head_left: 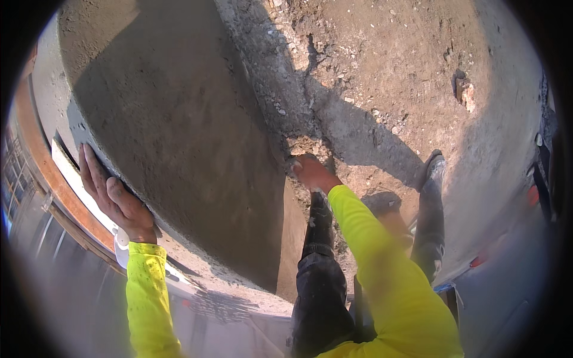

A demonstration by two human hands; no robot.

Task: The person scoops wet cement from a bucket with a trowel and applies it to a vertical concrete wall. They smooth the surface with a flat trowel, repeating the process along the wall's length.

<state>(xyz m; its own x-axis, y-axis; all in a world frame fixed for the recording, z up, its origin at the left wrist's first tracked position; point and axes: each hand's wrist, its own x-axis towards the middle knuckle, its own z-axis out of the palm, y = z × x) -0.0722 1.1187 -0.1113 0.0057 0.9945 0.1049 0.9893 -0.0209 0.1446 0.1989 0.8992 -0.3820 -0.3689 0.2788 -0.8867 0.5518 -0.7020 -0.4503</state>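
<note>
My left hand [119,200] rests with outstretched fingers along the outer edge of a grey-brown concrete block [179,137], its upper face mostly in shadow. My right hand [311,173] is closed low at the block's inner edge, beside crumbly debris [304,145] and just above my leg. Something pale shows at its fingers, too hidden to make out. A rough, dusty concrete surface [388,71] with cracks and loose chips stretches to the right of the block.
My legs in dark trousers [316,289] and dusty boots [433,173] stand on the right. Beyond the left edge lie a white board [68,167], an orange-brown beam [83,209] and blurred bars far below. Dark material [540,155] lines the far right rim.
</note>
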